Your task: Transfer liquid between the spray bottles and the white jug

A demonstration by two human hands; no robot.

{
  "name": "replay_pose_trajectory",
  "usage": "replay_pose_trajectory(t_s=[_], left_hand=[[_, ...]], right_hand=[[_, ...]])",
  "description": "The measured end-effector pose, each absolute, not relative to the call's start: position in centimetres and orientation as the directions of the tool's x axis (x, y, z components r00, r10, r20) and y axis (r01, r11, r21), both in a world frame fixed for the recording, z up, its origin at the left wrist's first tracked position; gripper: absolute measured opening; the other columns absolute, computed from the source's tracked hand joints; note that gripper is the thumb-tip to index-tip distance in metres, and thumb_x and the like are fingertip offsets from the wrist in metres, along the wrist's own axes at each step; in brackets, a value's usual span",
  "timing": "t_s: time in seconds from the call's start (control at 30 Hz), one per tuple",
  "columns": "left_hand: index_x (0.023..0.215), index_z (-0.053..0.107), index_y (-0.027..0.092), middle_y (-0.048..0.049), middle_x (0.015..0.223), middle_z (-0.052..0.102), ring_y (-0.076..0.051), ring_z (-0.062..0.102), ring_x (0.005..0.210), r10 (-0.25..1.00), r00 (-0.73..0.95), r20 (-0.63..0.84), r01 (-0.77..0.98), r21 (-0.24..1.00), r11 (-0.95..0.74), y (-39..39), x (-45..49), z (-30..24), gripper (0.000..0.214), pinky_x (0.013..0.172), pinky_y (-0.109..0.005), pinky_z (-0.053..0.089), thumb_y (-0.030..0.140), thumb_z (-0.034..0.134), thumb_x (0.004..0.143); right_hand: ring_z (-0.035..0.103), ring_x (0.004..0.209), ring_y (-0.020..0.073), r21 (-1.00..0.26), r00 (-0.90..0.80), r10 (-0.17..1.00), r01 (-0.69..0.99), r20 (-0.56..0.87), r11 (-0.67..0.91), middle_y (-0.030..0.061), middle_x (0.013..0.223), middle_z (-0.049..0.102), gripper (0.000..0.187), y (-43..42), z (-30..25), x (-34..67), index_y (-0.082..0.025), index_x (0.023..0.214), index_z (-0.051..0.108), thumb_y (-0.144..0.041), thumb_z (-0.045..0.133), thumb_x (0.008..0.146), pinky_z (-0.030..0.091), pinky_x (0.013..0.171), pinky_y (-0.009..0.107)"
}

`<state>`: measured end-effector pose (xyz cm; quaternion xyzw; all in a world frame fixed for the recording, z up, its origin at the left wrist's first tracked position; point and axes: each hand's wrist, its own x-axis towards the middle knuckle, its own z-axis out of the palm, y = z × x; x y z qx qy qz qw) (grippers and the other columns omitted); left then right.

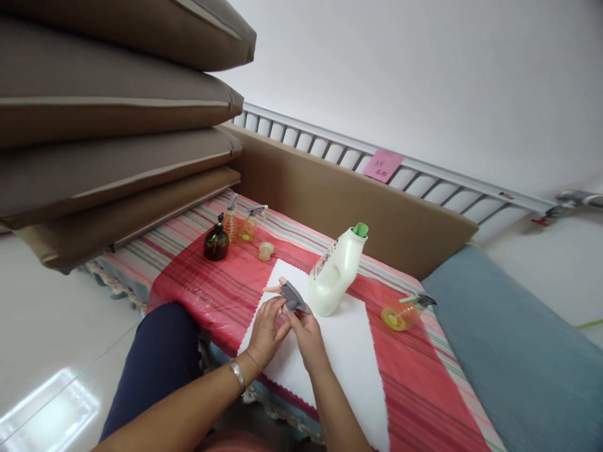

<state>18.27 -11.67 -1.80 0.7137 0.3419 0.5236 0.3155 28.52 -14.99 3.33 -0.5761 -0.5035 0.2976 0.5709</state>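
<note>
Over the white cloth [339, 351], both hands are closed together around a spray bottle, with its grey spray head [293, 296] and peach-coloured trigger and nozzle standing out above the fingers. My left hand [267, 329], with a silver bracelet at its wrist, grips from the left. My right hand [308, 339] is on the other side, its thumb just under the spray head. The fingers hide most of the bottle's body. Just behind the hands, a pale green-white jug [332, 276] with a green spout [360, 230] stands on the cloth.
A dark pump bottle [216, 243], two spray bottles [229, 226] and a small cream cap [266, 251] stand back left. At right, a yellow-orange spray bottle [398, 315] rests on the red sheet [424, 370]. Stacked brown cushions [117, 113] rise at left; a brown panel [330, 185] borders the back.
</note>
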Motion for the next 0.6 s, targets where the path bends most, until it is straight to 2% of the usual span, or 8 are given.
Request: replay_pose_trajectory(t_s=[0.23,0.4,0.6], left_hand=[[0.123,0.048,0.022,-0.0115,0.120,0.056,-0.026,0.051,0.114,0.817,0.220,0.533,0.156,0.808,-0.569,-11.36,18.25,-2.28,0.045,0.098,-0.049,0.039,0.019,0.057,0.078],[0.122,0.048,0.022,-0.0115,0.122,0.055,-0.026,0.048,0.118,0.812,0.229,0.537,0.152,0.804,-0.574,-11.41,18.28,-2.44,0.045,0.100,-0.050,0.037,0.017,0.056,0.078],[0.121,0.049,0.022,-0.0111,0.121,0.055,-0.027,0.049,0.116,0.810,0.240,0.534,0.149,0.805,-0.575,-11.42,18.28,-2.25,0.046,0.100,-0.051,0.037,0.015,0.057,0.076]], right_hand=[[0.060,0.090,0.0225,-0.944,0.325,0.910,0.286,0.257,0.164,0.0069,0.095,0.067,0.028,-14.74,2.88,28.35,-0.018,0.098,0.060,-0.036,0.062,0.076,0.045,0.087,0.037],[0.061,0.090,0.0239,-0.952,0.313,0.920,0.265,0.236,0.154,0.0077,0.091,0.069,0.028,-14.72,2.78,28.26,-0.017,0.093,0.065,-0.039,0.062,0.075,0.046,0.085,0.037],[0.061,0.090,0.0231,-0.959,0.342,0.911,0.239,0.231,0.153,0.0067,0.092,0.069,0.032,-14.67,2.71,28.06,-0.018,0.097,0.063,-0.039,0.066,0.072,0.047,0.084,0.036]])
